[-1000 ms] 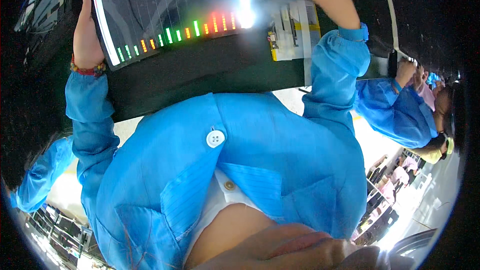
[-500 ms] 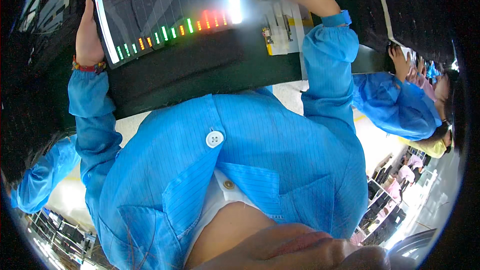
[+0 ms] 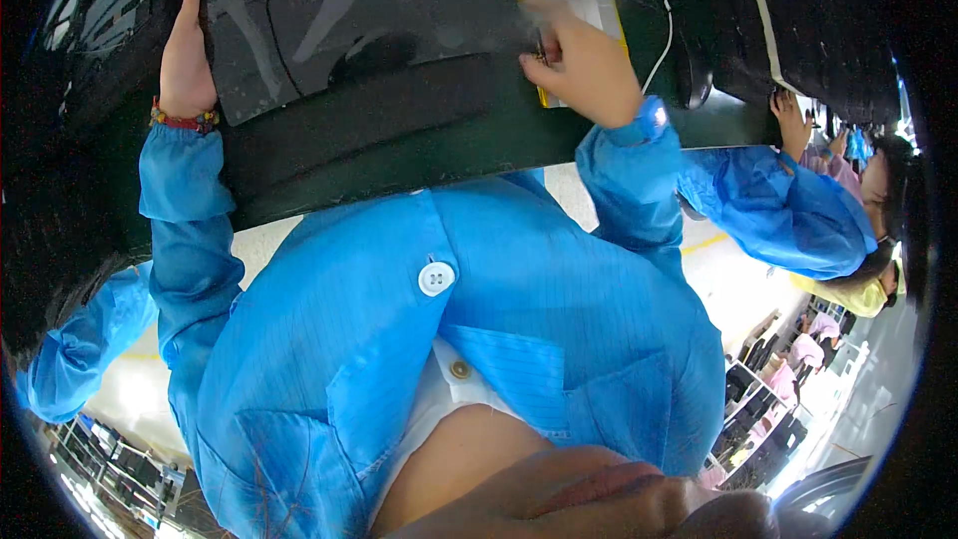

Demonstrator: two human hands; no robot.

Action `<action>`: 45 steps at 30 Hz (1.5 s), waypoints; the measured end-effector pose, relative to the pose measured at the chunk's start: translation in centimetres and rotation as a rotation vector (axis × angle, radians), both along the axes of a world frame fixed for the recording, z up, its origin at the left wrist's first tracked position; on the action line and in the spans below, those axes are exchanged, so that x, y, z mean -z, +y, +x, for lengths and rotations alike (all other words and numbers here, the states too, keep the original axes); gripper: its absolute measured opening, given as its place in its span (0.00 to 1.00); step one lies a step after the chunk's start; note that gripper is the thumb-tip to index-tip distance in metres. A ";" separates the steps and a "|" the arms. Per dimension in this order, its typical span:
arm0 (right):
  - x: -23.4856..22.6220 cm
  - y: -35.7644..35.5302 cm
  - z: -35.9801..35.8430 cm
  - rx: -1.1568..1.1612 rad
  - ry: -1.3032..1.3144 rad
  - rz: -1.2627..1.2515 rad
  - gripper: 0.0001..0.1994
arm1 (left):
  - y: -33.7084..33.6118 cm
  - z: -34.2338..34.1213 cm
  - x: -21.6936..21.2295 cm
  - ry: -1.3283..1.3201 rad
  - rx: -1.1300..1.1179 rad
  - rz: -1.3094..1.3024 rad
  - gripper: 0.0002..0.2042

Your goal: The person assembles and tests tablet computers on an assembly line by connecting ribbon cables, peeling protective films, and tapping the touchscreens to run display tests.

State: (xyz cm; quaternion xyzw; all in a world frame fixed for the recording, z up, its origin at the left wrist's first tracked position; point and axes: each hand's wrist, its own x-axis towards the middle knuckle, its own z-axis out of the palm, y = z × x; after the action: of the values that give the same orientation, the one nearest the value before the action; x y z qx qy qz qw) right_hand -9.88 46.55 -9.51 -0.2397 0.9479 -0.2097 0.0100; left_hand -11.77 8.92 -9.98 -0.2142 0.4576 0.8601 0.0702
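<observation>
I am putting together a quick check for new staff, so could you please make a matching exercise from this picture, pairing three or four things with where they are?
Things:
1. left hand
2. right hand
3. round white shirt button
4. thin white cable

Places:
A. on the front of the blue smock
B. flat against the left edge of the dark glossy panel
C. curving past the yellow-edged label
D. pinching at the yellow-edged label

Pairs: 1-B, 2-D, 3-A, 4-C

Glossy dark panel (image 3: 349, 30); matt black table (image 3: 399, 140); blue cloth coat (image 3: 499, 339).
</observation>
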 end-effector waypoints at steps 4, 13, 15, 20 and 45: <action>1.2 -0.3 0.0 0.087 0.009 -0.141 0.23 | -0.8 -0.5 0.9 0.010 0.016 0.002 0.23; 0.6 -1.4 -1.2 0.184 -0.073 -0.061 0.23 | -1.6 -0.8 1.9 0.059 0.078 0.025 0.24; 1.1 -1.4 -1.6 0.206 -0.072 -0.048 0.23 | -1.5 -0.7 1.9 0.041 0.051 -0.005 0.25; 1.9 -1.6 -1.5 0.274 -0.006 0.025 0.26 | -0.3 -0.2 0.7 0.091 0.095 -0.011 0.21; 1.4 9.8 -17.9 -0.142 0.426 0.366 0.16 | -1.8 7.5 -3.0 1.168 0.568 -2.130 0.25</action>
State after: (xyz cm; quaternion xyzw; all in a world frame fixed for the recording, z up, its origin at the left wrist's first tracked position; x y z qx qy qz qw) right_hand -27.77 56.31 -10.86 -0.3382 0.9316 0.0208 -0.1314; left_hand -4.28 7.13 -6.96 0.3558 0.9191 -0.0171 -0.1687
